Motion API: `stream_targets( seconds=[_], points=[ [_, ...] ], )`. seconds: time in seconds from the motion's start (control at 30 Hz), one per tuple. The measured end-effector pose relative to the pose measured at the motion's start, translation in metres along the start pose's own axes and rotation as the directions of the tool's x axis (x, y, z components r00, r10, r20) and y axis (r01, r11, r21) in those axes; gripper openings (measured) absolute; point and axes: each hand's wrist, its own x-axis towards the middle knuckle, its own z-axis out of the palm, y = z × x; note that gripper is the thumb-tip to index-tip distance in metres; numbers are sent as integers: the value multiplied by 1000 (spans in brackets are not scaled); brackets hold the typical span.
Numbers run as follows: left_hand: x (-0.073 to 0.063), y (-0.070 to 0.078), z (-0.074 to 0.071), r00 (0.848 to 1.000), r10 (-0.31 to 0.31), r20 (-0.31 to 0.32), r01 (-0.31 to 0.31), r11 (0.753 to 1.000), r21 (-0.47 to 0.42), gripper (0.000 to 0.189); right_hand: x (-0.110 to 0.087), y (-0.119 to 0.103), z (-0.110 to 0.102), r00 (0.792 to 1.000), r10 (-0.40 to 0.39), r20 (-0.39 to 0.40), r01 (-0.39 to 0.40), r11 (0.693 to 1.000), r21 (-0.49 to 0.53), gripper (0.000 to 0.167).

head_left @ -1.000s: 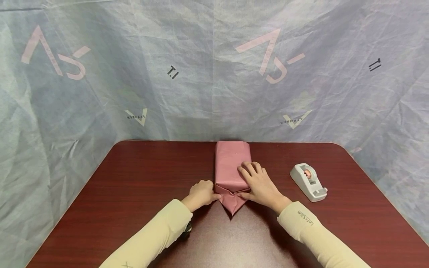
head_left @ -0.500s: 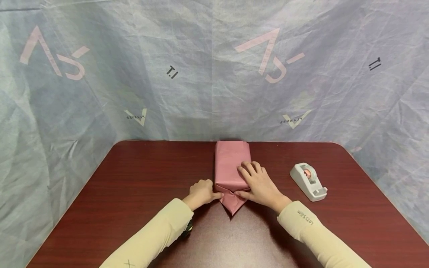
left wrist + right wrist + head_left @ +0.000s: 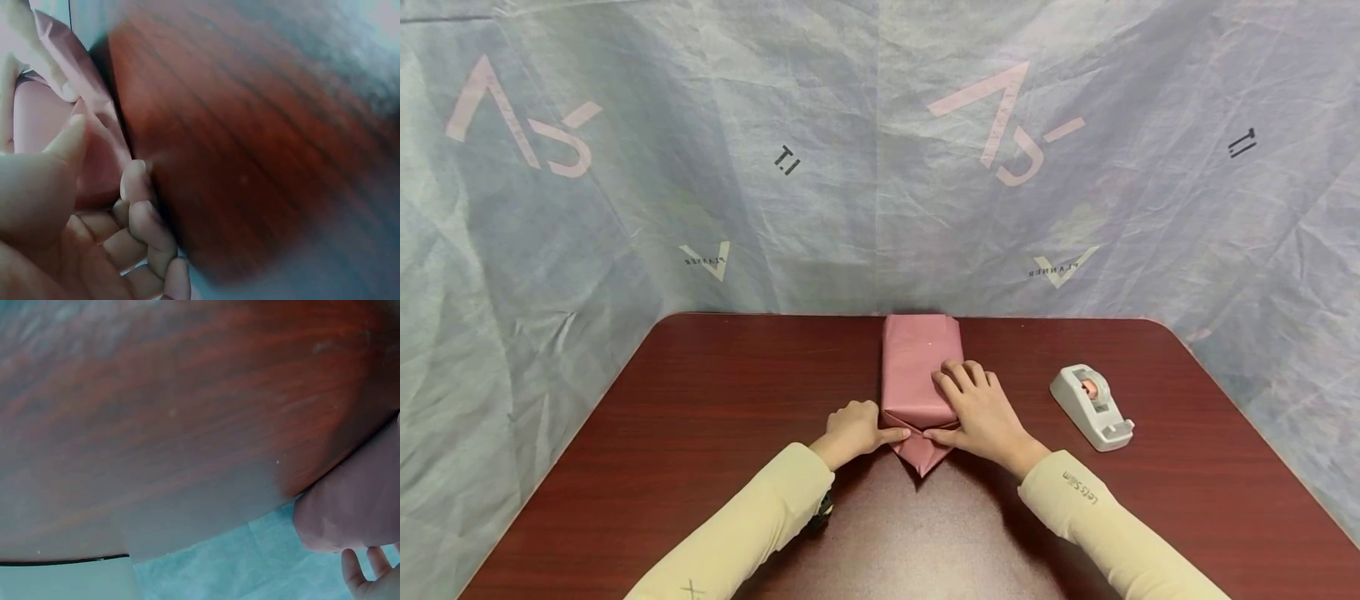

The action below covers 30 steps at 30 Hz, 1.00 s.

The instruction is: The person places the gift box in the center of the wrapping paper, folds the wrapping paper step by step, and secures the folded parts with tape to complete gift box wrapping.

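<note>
A flat box-shaped parcel in pink wrapping paper (image 3: 921,362) lies at the middle of the table's far side. Its near end has a paper flap (image 3: 921,457) folded to a point toward the person. My left hand (image 3: 853,432) is at the left of that end, thumb straight across the fold and the other fingers curled by the flap's edge (image 3: 100,122). Over the near right corner rests my right hand (image 3: 988,412), fingertips on the parcel's top and thumb on the fold. The two thumb tips nearly meet. In the right wrist view, fingertips (image 3: 353,565) lie along the parcel (image 3: 356,494).
To the right on the dark red wooden table (image 3: 737,375) stands a white tape dispenser (image 3: 1092,408) with a roll in it. Grey printed cloth (image 3: 820,200) hangs behind the table and along both sides.
My left thumb has slid right along the fold toward the right thumb. The flap's tip has risen slightly in the head view. My right hand and the parcel have stayed in place.
</note>
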Motion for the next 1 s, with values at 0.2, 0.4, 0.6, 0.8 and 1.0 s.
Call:
stream_targets(
  seconds=[0.2,0.4,0.6,0.8,1.0],
  points=[
    [-2,4,5,997,2,-79,3,998,64,63,0,-2,1,1000,3,-13,-3,1000,-23,85],
    [-1,5,11,987,22,-160,-2,992,124,65,0,-3,1,1000,-2,-21,1,1000,-25,87],
    [0,3,14,986,43,-159,-20,990,139,63,0,-4,2,1000,3,-7,-4,999,-35,90],
    [0,4,15,984,39,-173,-8,984,180,64,-1,-5,2,999,-18,-45,17,999,-29,88],
    [0,3,14,983,62,-171,-30,983,180,64,0,-4,1,998,-28,-51,26,999,-47,86]
  ],
)
